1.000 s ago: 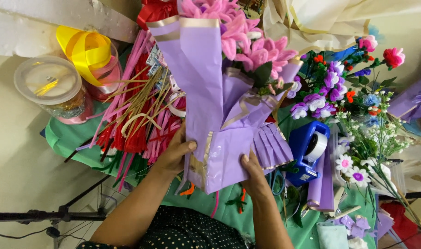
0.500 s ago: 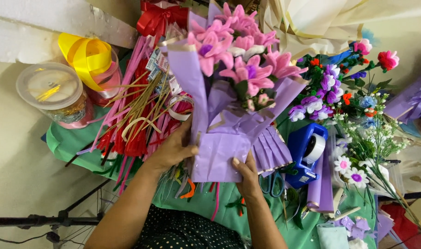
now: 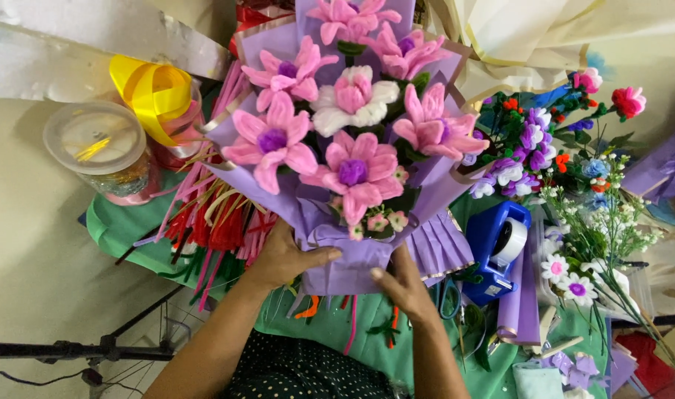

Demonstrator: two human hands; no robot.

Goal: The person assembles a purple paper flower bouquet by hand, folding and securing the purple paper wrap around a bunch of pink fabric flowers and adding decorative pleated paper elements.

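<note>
Clearly the person holds a bouquet (image 3: 345,148) of pink fuzzy flowers with purple centres, and one white and pink flower in the middle, all wrapped in lilac paper, upright over the near edge of the counter (image 3: 123,229), which is covered with a green cloth. The left hand (image 3: 282,258) takes the narrow foot of the wrap from the left side, its fingers (image 3: 319,257) closed around the gathered paper, and the right hand (image 3: 404,284) supports the same foot from the right and below, the thumb pressed against the paper and the other fingers hidden behind it. The bouquet looks light, because the flowers seem to be of pipe cleaner, but it is top-heavy and wide at the head. The petals are soft and would bend if pressed, and the paper is thin, smooth and creases easily, so it may slide a little in the hand. The best place to hold it is probably the gathered foot where the stems come together, not the open collar. To the left lie red and pink pipe cleaners (image 3: 212,222), and at the far left corner stand a clear lidded jar (image 3: 97,144) and a yellow ribbon roll (image 3: 153,92). Near the right side stands a blue tape dispenser (image 3: 500,247) with small mixed flowers (image 3: 567,170) behind it.
</note>
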